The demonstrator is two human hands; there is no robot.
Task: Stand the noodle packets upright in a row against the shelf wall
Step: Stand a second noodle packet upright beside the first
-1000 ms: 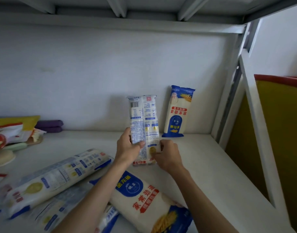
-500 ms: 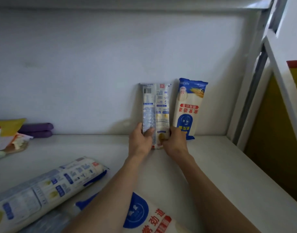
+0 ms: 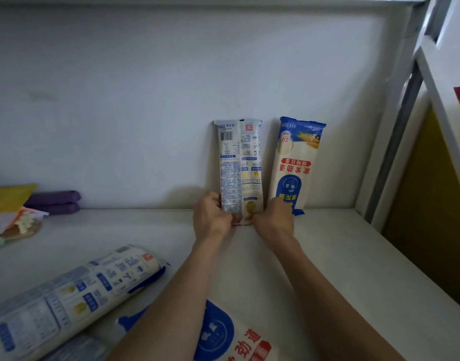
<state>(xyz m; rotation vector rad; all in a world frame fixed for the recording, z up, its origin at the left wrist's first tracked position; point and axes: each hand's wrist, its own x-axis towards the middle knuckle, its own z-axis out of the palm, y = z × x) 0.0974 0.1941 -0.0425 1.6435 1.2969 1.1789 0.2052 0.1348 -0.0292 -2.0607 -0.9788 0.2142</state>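
Gripping the foot of a pale noodle packet (image 3: 240,173), the left hand (image 3: 212,220) curls round its nine o'clock edge while the right hand (image 3: 274,220) pinches its three o'clock corner. It stands upright on the shelf board (image 3: 340,256), top against the shelf wall (image 3: 145,100). Just beside it at three o'clock a blue-and-white packet (image 3: 296,165) stands too, print upside down. Toward seven o'clock a printed packet (image 3: 67,300) and a blue-badged packet (image 3: 223,340) lie flat. Purple bundles (image 3: 53,201) sit at nine o'clock.

The blue-topped packet (image 3: 294,165) against the wall stands upside down, reading "2.0" and "家常劲道". The white packet (image 3: 240,170) beside it carries a barcode; its fine print is too small to read.
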